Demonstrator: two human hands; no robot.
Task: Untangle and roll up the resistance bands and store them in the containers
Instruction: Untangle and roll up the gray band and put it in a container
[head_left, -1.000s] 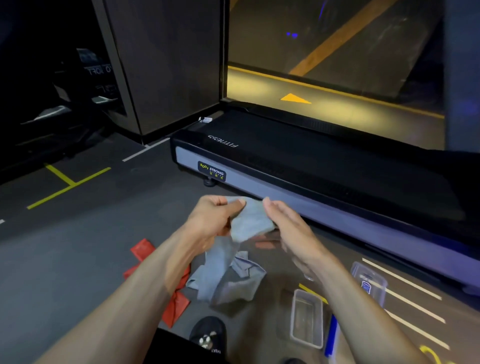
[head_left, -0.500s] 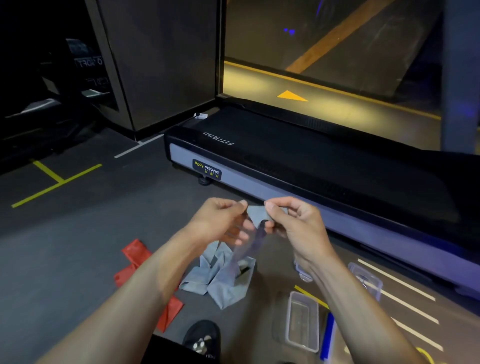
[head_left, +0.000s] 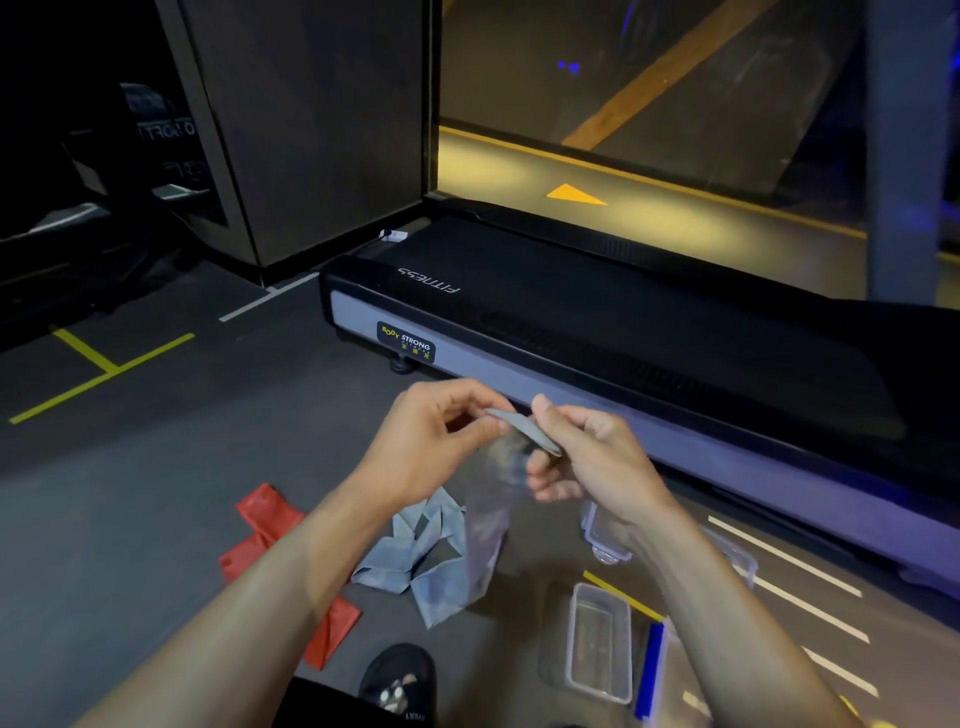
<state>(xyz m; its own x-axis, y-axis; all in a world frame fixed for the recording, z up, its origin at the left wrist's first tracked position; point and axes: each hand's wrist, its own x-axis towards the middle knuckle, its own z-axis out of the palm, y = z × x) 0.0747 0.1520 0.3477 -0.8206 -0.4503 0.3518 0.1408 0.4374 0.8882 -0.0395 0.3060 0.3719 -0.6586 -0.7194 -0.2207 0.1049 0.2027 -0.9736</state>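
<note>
A grey resistance band (head_left: 524, 431) is held at its top end between both hands above the floor. My left hand (head_left: 431, 441) pinches one side of the folded end and my right hand (head_left: 587, 457) pinches the other. The rest of the grey band hangs down blurred and piles in folds on the floor below my hands. A red band (head_left: 270, 525) lies crumpled on the floor to the left, partly hidden by my left forearm. A clear plastic container (head_left: 600, 644) stands open on the floor at lower right.
A black treadmill (head_left: 623, 322) runs across the floor just beyond my hands. Another clear container (head_left: 737, 561) and a lid (head_left: 602, 540) lie behind my right arm. A blue strip (head_left: 652, 670) lies beside the near container. My shoe (head_left: 400, 680) is at the bottom.
The wide open end of the grey band has been folded into a narrow flat strip between my fingers. Both hands have drawn closer together.
</note>
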